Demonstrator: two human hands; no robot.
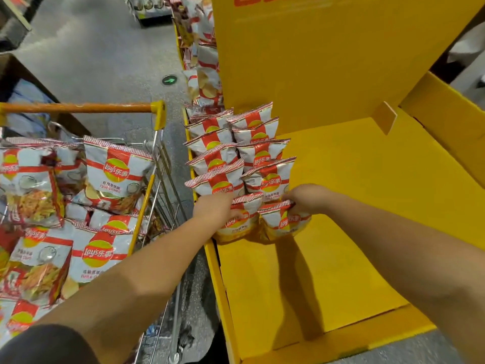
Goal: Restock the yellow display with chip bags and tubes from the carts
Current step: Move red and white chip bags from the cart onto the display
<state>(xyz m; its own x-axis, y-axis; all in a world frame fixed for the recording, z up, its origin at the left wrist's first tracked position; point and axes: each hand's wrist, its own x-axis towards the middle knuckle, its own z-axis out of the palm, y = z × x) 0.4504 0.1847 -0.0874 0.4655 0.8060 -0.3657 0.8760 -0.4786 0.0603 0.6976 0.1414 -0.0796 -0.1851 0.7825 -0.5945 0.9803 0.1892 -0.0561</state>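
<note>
Starting at your left, the cart (147, 195) sits just beside the yellow display (367, 179), heaped with chip bags (115, 174) waiting to go across; I see no tubes anywhere in view. Your left hand (214, 208) reaches over the display's side wall and its fingers curl onto the top of the near-left bag (237, 222), holding it upright at the front of the left row. Next to it, your right hand (305, 198) pinches the crimped top seal of the near-right bag (284, 222), fingers closed tight on the foil. Both bags stand on the display floor, touching the two rows of bags (236, 153) already lined up behind them. Further right, the tray floor is bare yellow card, so I judge the restock is only partly done.

What could go wrong from here: these front bags lean forward with nothing in front to prop them, so if you let go of both at once they will likely topple face down. Pressing them back too hard could knock the rows behind askew or crush the chips. Your left forearm also crosses close over the cart's rim; pulling back carelessly could snag a bag there and drop it on the floor.
</note>
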